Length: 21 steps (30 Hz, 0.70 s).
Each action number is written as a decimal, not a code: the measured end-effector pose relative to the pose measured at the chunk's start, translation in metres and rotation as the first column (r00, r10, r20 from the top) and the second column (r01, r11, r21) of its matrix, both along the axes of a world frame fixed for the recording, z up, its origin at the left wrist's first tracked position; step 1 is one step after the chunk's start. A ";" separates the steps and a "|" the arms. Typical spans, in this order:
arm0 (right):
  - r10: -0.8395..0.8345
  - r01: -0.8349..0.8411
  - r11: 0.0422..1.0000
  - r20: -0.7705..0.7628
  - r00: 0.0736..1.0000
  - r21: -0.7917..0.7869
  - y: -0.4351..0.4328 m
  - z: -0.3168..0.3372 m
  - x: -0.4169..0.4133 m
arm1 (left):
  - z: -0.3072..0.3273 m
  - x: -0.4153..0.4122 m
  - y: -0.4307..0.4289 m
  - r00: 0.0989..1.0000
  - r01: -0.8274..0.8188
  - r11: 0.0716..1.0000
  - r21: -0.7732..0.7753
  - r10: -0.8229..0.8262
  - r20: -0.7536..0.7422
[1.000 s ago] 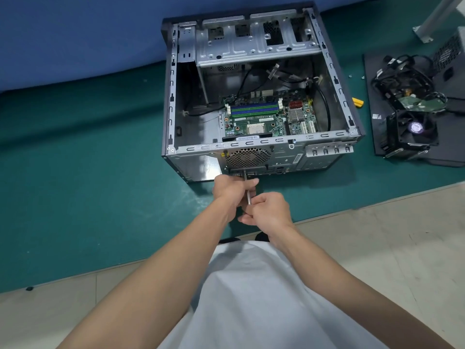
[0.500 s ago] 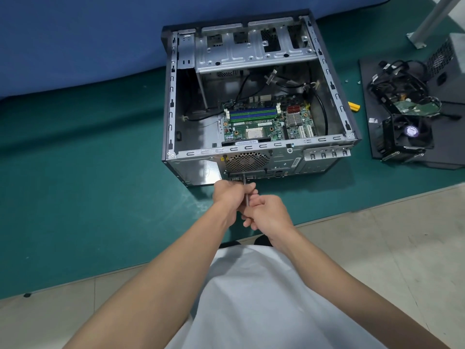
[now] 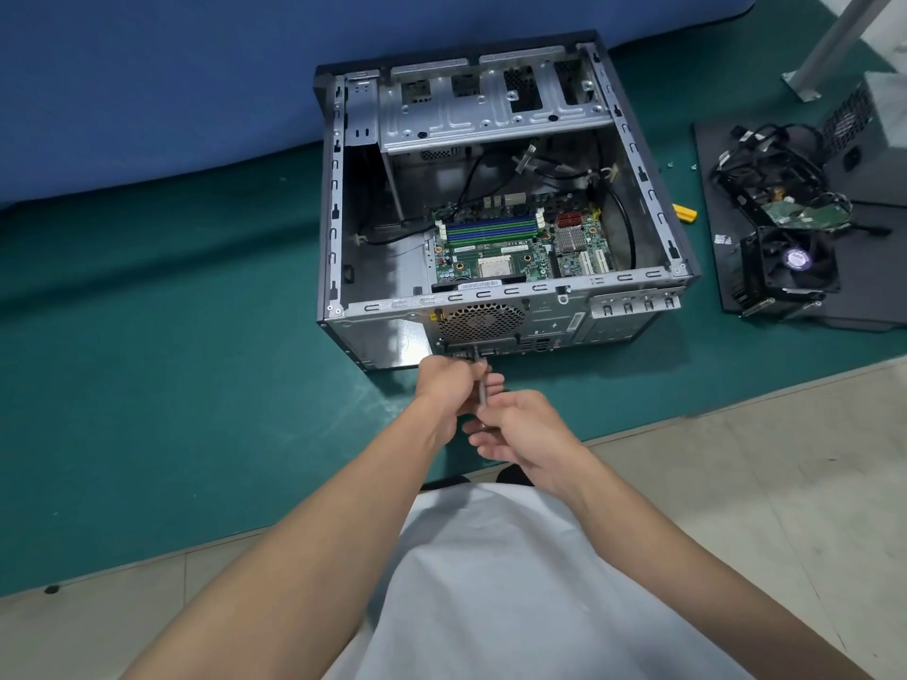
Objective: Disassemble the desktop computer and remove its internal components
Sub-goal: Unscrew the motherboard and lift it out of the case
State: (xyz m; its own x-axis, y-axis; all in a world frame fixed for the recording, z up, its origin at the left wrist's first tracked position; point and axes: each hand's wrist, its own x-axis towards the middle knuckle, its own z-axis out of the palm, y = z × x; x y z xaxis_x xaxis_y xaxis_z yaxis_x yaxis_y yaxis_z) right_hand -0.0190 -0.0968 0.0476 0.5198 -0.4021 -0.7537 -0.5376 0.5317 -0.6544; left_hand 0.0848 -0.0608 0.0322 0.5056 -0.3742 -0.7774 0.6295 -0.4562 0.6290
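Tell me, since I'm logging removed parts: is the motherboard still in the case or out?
In. The green motherboard lies on the floor of the open case, with black cables around it.

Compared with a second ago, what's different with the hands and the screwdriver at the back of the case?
Very little. Both the left hand and right hand keep hold of the screwdriver, its tip still at the rear panel under the fan grille. The case, motherboard and removed parts lie unchanged; only the camera shifted.

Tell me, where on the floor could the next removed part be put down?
The green mat left of the computer case is bare. The right side is crowded: a cooling fan and cables cover the black panel.
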 end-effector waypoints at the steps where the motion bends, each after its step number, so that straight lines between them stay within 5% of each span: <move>1: -0.034 0.031 0.997 0.036 0.999 0.064 0.000 0.001 0.000 | 0.000 0.000 0.000 0.999 0.010 1.000 -0.012 -0.010 -0.032; 7: -0.070 0.061 0.988 -0.067 0.995 -0.139 0.003 -0.003 0.002 | 0.000 -0.002 0.002 0.997 -0.008 0.999 0.039 0.005 0.072; 12: -0.113 0.112 0.994 0.024 0.993 0.010 0.000 -0.004 0.003 | 0.001 0.000 0.001 1.000 0.011 1.000 0.001 -0.011 0.010; 18: -0.112 0.098 0.981 -0.071 0.991 -0.169 0.004 -0.008 0.003 | 0.001 -0.002 0.002 0.994 -0.025 0.998 0.054 0.019 0.111; 21: -0.153 0.153 0.988 0.005 0.988 -0.032 0.002 -0.004 0.003 | 0.002 -0.001 0.000 0.998 -0.019 0.999 0.035 0.017 0.060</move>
